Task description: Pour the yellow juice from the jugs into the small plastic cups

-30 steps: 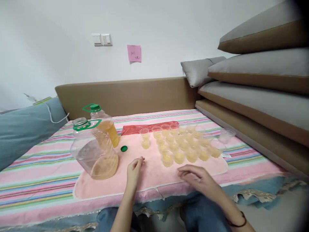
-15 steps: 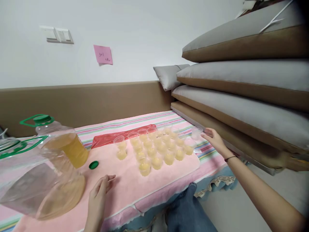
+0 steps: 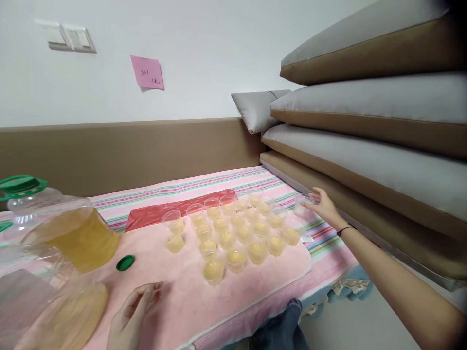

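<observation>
My right hand (image 3: 324, 209) reaches to the far right side of the pink mat, with its thumb and fingers on the rim of a clear plastic cup (image 3: 301, 206). Nothing shows in my left hand (image 3: 133, 311), which rests low over the mat with fingers curled and tips together. Between the hands stand rows of clear cups (image 3: 235, 257) holding a pale yellow liquid. Two more filled cups (image 3: 175, 242) stand apart, left of the rows. A green cap (image 3: 125, 262) lies on the mat beyond my left hand.
Two large clear jugs are at the left: one jug (image 3: 87, 238) holds yellow liquid, and the nearer jug (image 3: 87, 311) is cut off by the frame. A red plastic wrapper (image 3: 156, 212) lies behind the cups. Stacked grey-brown cushions (image 3: 365, 104) rise at the right.
My right hand has come onto the clear cup's rim, where before it was just beside it. The view has shifted, so the jugs and my left hand appear farther left and lower.
</observation>
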The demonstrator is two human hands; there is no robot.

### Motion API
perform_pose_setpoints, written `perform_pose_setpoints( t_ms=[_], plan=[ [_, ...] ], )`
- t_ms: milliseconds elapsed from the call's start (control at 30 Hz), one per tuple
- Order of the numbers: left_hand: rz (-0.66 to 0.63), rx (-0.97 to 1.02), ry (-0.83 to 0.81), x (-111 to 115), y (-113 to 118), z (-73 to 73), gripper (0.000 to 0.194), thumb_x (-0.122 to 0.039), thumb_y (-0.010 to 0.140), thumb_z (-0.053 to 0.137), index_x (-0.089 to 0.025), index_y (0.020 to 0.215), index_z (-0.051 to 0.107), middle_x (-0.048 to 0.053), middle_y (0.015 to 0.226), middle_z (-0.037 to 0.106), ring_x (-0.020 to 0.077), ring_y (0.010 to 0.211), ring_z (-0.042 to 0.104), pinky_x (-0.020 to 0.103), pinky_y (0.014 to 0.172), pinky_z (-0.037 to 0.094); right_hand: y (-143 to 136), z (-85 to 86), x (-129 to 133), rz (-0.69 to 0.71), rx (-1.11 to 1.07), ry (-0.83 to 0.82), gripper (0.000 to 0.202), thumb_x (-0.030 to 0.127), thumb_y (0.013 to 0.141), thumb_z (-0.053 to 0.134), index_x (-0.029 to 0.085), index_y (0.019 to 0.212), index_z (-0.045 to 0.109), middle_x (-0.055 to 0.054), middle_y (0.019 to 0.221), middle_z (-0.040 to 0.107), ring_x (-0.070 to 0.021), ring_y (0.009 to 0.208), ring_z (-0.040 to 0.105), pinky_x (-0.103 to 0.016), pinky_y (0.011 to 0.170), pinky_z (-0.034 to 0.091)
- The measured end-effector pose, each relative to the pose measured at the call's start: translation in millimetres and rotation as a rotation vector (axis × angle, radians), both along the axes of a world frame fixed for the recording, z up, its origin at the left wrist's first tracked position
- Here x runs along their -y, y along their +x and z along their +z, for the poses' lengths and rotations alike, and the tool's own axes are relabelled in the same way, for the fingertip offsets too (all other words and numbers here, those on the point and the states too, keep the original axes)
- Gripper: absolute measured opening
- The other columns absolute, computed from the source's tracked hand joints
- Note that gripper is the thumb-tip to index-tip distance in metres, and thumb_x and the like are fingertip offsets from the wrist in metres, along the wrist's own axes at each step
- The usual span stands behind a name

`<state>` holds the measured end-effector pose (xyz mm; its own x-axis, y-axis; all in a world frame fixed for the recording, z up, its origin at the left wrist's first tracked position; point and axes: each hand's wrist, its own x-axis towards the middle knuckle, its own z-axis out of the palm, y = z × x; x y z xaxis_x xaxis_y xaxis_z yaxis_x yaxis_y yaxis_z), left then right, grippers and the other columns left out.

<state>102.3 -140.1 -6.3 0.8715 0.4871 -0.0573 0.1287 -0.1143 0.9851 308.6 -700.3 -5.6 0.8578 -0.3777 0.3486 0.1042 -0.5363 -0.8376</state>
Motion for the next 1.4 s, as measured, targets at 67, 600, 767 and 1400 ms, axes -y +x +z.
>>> perform_pose_setpoints(
  t_ms=[67,600,767,1400],
  plan=[
    [-0.002,0.000,0.031,0.3,0.1,0.9,0.058,-0.072,0.055,0.072,-0.021,0.084,0.072,0.008,0.104,0.073,0.0323,0.106,0.065,0.041,0.096,0.053,-1.3,0.4,0.3,-0.004,0.005,-0.008,0.102,0.053,0.053,0.082,0.018,0.138,0.038,-0.019,0.125,0.063,-0.0323,0.116,0.062,-0.049,0.099,0.048],
    [0.042,0.071,-0.038,8.9,-4.5,8.4,0.055,-0.067,0.055,0.076,-0.018,0.080,0.072,0.007,0.097,0.071,0.0262,0.096,0.067,0.034,0.087,0.056,-10.1,15.0,-0.1,-0.020,-0.144,-0.151,0.109,0.047,0.058,0.081,0.016,0.147,0.028,-0.018,0.114,0.068,-0.0299,0.107,0.065,-0.042,0.092,0.049],
    [0.045,0.107,-0.084,15.2,-5.8,13.1,0.053,-0.064,0.055,0.078,-0.016,0.076,0.071,0.007,0.091,0.070,0.0242,0.090,0.067,0.034,0.084,0.057,-13.2,24.5,0.5,-0.043,-0.186,-0.245,0.110,0.044,0.057,0.082,0.016,0.148,0.027,-0.016,0.109,0.069,-0.0278,0.094,0.068,-0.038,0.084,0.049],
    [0.056,0.194,-0.164,8.3,-12.3,5.4,0.044,-0.057,0.063,0.075,-0.016,0.078,0.070,0.009,0.093,0.070,0.0237,0.091,0.065,0.033,0.081,0.054,-30.8,92.1,-8.8,-0.061,-0.128,-0.523,0.101,0.048,0.069,0.076,0.019,0.151,0.023,-0.017,0.123,0.065,-0.0324,0.113,0.062,-0.039,0.088,0.046]
  ],
)
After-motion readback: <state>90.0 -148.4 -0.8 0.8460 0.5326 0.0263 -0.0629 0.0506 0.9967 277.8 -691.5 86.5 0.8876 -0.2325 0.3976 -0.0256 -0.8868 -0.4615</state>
